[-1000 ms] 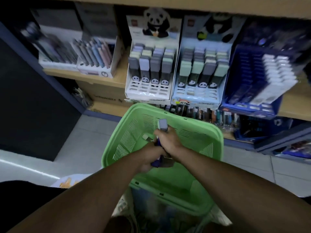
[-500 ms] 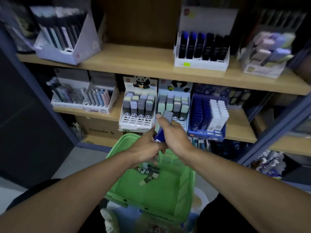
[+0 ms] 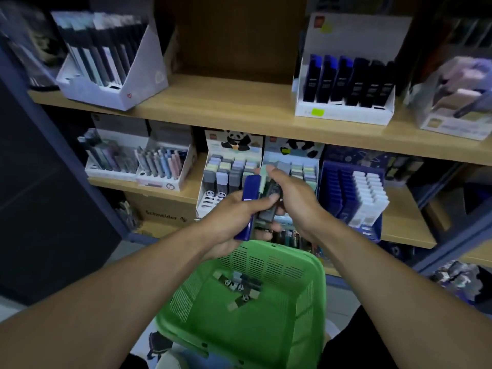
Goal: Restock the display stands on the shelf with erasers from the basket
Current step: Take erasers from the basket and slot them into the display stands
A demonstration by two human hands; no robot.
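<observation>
Gripping slim rectangular erasers (image 3: 249, 206), both hands (image 3: 234, 219) meet above slotted green plastic basket (image 3: 316, 291).

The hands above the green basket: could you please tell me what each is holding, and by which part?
Left hand grips a blue eraser around its lower half; right hand pinches a grey eraser near its middle.

Wooden shelf boards (image 3: 234, 102) on a dark blue metal frame (image 3: 66, 145), dimly lit. A dark panel (image 3: 40, 209) stands at left above a pale tiled floor (image 3: 127, 251). A brown cardboard box (image 3: 159, 209) sits under the lower board.
</observation>
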